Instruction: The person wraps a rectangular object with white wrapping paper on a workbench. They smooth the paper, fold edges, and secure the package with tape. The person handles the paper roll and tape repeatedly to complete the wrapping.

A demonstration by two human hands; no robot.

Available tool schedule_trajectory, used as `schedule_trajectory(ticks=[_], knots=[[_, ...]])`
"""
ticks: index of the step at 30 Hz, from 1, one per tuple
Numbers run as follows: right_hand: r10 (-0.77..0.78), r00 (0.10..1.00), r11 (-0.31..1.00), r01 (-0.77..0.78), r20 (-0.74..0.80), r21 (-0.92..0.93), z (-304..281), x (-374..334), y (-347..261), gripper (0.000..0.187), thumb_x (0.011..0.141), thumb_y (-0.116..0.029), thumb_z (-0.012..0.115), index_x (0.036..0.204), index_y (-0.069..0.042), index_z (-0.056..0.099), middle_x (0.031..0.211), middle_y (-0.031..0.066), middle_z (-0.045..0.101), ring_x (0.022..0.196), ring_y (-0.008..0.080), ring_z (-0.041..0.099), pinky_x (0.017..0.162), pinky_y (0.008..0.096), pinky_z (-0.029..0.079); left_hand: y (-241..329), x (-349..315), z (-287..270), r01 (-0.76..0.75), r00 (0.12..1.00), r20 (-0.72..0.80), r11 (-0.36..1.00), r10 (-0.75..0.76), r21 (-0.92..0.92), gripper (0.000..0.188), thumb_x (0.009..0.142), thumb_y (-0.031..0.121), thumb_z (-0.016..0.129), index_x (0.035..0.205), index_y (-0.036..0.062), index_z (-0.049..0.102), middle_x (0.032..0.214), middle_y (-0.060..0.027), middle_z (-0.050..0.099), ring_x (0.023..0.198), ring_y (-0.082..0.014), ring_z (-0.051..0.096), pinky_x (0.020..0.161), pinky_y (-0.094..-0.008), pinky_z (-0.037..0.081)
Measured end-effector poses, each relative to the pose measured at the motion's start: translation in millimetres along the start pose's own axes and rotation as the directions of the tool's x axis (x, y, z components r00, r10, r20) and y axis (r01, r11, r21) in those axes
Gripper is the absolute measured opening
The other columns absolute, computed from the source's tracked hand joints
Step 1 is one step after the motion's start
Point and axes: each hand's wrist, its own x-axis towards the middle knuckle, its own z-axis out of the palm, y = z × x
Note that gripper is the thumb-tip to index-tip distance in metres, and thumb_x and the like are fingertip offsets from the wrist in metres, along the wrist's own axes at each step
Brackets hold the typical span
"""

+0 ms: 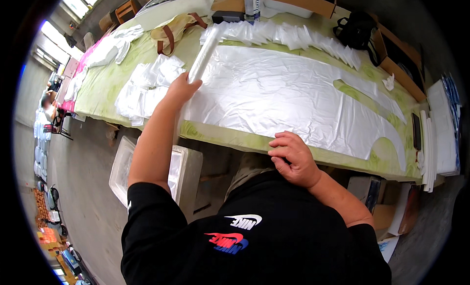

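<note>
A thin white plastic sheet (274, 94), shaped like an apron with strap-like strips at its right end, lies spread and wrinkled on the table. At its left end the film forms a narrow roll or folded strip (205, 55); whether it is wound on a core I cannot tell. My left hand (183, 90) is closed around the near part of this roll. By the front edge of the table, close to the sheet's near border, my right hand (296, 160) hovers with fingers loosely bent and apart, and nothing shows in it.
A green-patterned cloth covers the table (218, 132). Folded plastic pieces (284, 35) line the back, and a pile of them (147, 89) sits left. Behind stand a bottle (252, 6) and a beige bag (176, 30). A cardboard box (401, 64) is right; a white bin (188, 172) stands below.
</note>
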Motion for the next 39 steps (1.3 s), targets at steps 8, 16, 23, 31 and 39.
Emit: schedule_trajectory(ticks=[8, 16, 23, 31, 39], knots=[[0.544, 0.806, 0.565, -0.558, 0.235, 0.607, 16, 4, -8, 0.08, 0.096, -0.012, 0.071, 0.161, -0.01, 0.025, 0.135, 0.0179, 0.055, 0.111, 0.0215, 0.061, 0.097, 0.0353, 0.05, 127, -72, 86, 0.294, 0.914, 0.331, 0.179, 0.236, -0.939, 0.037, 0.098, 0.033, 0.056, 0.118, 0.0017, 0.06, 0.1, -0.0093, 0.066, 0.085, -0.0191, 0.059, 0.078, -0.0367, 0.052], [0.655, 0.736, 0.534, -0.612, 0.172, 0.583, -5, -11, -8, 0.087, 0.095, -0.015, 0.072, 0.161, -0.001, 0.016, 0.111, 0.0123, 0.061, 0.097, 0.0162, 0.063, 0.088, 0.0317, 0.052, 186, -113, 124, 0.064, 0.944, 0.176, 0.367, 0.278, -0.928, 0.085, 0.094, 0.007, 0.057, 0.165, 0.0179, 0.011, 0.135, -0.0154, 0.055, 0.096, -0.0205, 0.061, 0.081, -0.0386, 0.056], [0.736, 0.67, 0.554, -0.679, 0.098, 0.482, -25, -19, -3, 0.095, 0.089, -0.018, 0.076, 0.161, 0.002, 0.017, 0.11, 0.0126, 0.061, 0.098, 0.0177, 0.063, 0.087, 0.0322, 0.053, 195, -95, 155, -0.052, 0.936, 0.138, 0.517, 0.323, -0.855, 0.101, 0.084, -0.005, 0.063, 0.166, 0.0292, 0.014, 0.14, -0.0186, 0.045, 0.099, -0.0219, 0.059, 0.076, -0.0386, 0.058], [0.78, 0.539, 0.435, -0.832, 0.318, 0.344, -86, -86, -6, 0.059, 0.09, -0.022, 0.07, 0.139, 0.005, 0.051, 0.121, 0.0115, 0.064, 0.11, 0.0163, 0.059, 0.097, 0.0335, 0.049, 233, -41, 178, 0.001, 0.976, 0.064, 0.292, 0.207, -0.956, 0.095, 0.086, -0.006, 0.059, 0.165, 0.0285, 0.019, 0.13, -0.0157, 0.054, 0.101, -0.0247, 0.061, 0.076, -0.0428, 0.057], [0.943, 0.314, 0.277, -0.924, 0.109, 0.263, -177, -207, -67, 0.057, 0.075, -0.012, 0.072, 0.129, 0.0, 0.057, 0.111, 0.0073, 0.063, 0.103, 0.0157, 0.06, 0.09, 0.0324, 0.05, 206, -20, 158, 0.115, 0.924, 0.269, 0.471, 0.274, -0.875, 0.074, 0.094, 0.018, 0.068, 0.159, 0.0039, 0.035, 0.139, -0.0155, 0.058, 0.116, -0.0235, 0.061, 0.097, -0.0376, 0.05]])
